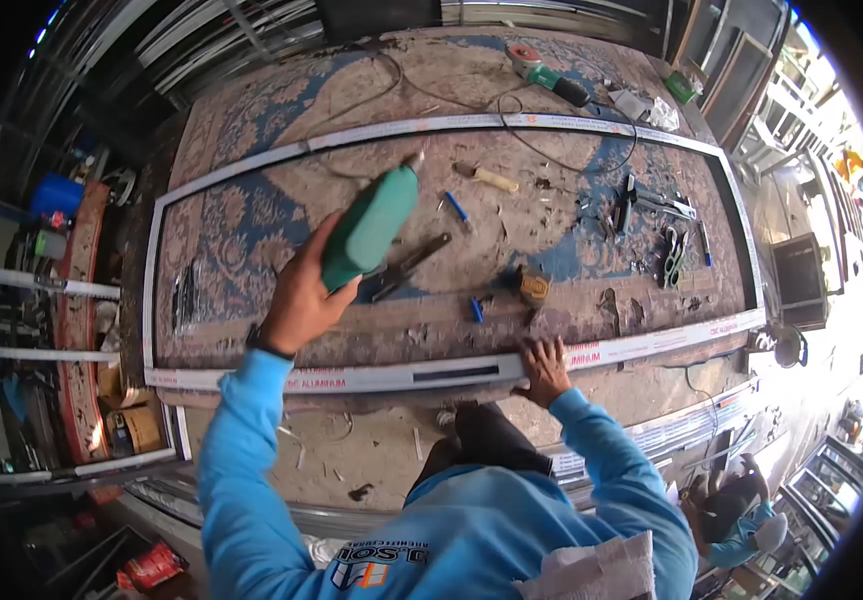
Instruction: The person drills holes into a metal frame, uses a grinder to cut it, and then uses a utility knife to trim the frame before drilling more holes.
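Observation:
My left hand [308, 292] is closed around a green power drill [377, 222], raised above the work surface with its narrow tip towards the far side. A large rectangular aluminium frame [652, 340], wrapped in printed white film, lies flat on a worn patterned carpet [352, 335]. On the frame's near bar, my right hand [546, 371] rests with fingers spread, just right of a long dark slot [457, 375]. Beneath the drill lies a dark elongated tool [412, 265]; the drill partly hides it.
Inside the frame lie a wooden-handled tool [492, 179], blue pens, a tape measure [533, 286], green-handled scissors [673, 258] and a black clamp-like tool [652, 203]. A corded green grinder [549, 77] sits beyond. Another person [737, 520] crouches at lower right. Metal profiles line the left.

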Demonstrator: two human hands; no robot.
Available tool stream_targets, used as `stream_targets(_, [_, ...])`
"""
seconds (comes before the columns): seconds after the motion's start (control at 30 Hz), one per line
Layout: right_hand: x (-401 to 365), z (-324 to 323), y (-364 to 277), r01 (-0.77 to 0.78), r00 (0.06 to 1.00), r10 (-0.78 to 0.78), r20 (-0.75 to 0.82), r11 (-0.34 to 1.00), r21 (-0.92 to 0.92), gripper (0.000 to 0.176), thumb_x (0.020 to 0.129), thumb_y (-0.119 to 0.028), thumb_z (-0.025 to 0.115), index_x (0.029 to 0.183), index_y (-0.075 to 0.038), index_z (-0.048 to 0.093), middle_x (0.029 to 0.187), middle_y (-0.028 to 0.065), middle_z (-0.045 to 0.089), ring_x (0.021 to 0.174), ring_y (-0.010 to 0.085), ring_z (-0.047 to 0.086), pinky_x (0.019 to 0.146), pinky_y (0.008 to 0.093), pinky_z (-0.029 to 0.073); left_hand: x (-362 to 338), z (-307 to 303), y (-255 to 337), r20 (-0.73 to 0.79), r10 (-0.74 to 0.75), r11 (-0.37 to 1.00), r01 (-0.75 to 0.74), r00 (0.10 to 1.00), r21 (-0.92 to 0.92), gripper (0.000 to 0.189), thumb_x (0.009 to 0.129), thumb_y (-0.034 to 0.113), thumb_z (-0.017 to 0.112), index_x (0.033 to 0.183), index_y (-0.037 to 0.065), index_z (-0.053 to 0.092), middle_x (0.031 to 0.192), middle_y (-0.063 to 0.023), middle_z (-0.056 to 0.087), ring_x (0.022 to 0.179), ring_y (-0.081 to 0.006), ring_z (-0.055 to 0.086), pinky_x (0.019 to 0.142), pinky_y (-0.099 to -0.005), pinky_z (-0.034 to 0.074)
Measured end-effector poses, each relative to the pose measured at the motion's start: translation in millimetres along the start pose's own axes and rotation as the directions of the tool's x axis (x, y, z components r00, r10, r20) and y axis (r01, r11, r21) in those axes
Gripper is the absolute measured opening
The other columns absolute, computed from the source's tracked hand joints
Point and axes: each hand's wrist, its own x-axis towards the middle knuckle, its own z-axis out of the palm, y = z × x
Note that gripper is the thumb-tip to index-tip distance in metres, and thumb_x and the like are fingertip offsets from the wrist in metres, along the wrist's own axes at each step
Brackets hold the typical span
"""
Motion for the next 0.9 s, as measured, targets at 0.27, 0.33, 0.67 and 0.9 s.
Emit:
stream_targets(0.27, [-47, 28, -22, -0.566, 0.546, 0.32, 0.774, -0.541, 0.622, 0.087, 0.069, -0.046, 0.1, 0.125, -0.006, 0.047, 0.099, 0.0086, 0.048, 0.078, 0.0239, 0.055, 0.07, 0.0439, 0.052, -199, -89, 136, -0.673, -0.033, 0.949, -0.189, 0.739, -0.254, 0.076, 0.097, 0.064, 0.056, 0.129, -0.005, 0.06, 0.119, -0.024, 0.063, 0.104, -0.0314, 0.062, 0.09, -0.0487, 0.053])
stream_targets(0.33, [-14, 68, -6, -0.417, 0.352, 0.354, 0.867, -0.77, 0.484, 0.099, 0.066, -0.074, 0.087, 0.134, -0.013, 0.048, 0.104, 0.0105, 0.051, 0.076, 0.0247, 0.051, 0.075, 0.0459, 0.05, -227, -119, 157, -0.775, 0.079, 0.909, -0.364, 0.627, -0.202, 0.082, 0.097, 0.07, 0.053, 0.135, -0.003, 0.056, 0.125, -0.0242, 0.06, 0.11, -0.0343, 0.06, 0.095, -0.0524, 0.051])
stream_targets(0.67, [94, 68, 1, -0.383, 0.306, 0.542, 0.782, -0.682, 0.623, 0.058, 0.083, -0.055, 0.073, 0.126, -0.018, 0.063, 0.116, 0.0121, 0.069, 0.104, 0.0327, 0.067, 0.092, 0.0487, 0.052, -296, -65, 229, -0.91, -0.057, 0.959, -0.232, 0.411, -0.164, 0.095, 0.091, 0.071, 0.067, 0.149, -0.001, 0.043, 0.129, -0.0214, 0.059, 0.118, -0.0328, 0.056, 0.098, -0.0488, 0.047])
stream_targets(0.9, [31, 11, -8, -0.221, 0.428, 0.383, 0.819, -0.834, 0.506, 0.022, 0.091, -0.027, 0.078, 0.108, -0.015, 0.071, 0.101, 0.0084, 0.075, 0.105, 0.0346, 0.07, 0.093, 0.0454, 0.057, -299, -10, 214, -0.773, -0.239, 0.885, -0.196, 0.588, -0.423, 0.098, 0.084, 0.076, 0.071, 0.137, -0.004, 0.052, 0.115, -0.0191, 0.064, 0.106, -0.0311, 0.061, 0.089, -0.0431, 0.051])
